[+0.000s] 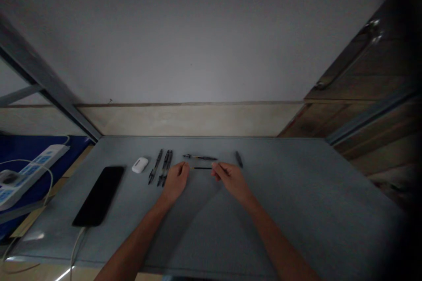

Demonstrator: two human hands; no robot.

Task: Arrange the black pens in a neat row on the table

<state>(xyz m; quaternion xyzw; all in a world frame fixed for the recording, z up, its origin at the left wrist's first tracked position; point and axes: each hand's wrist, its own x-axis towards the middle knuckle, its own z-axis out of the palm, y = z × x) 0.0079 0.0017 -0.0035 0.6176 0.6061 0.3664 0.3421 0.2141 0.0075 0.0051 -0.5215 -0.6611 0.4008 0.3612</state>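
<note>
Both ends of a thin pen refill (202, 168) are pinched, left hand (177, 180) on one, right hand (233, 181) on the other, likely for steady control over the counter (296, 193), with a pen (206, 158) and dark pen part (239, 159) within easy reach beyond.

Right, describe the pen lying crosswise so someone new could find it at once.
On the grey table, find the thin black rod held between the left hand and right hand. Just beyond it, towards the wall, lies the crosswise pen. It runs side to side, unlike the three pens on its left, which point roughly towards the wall.
</note>
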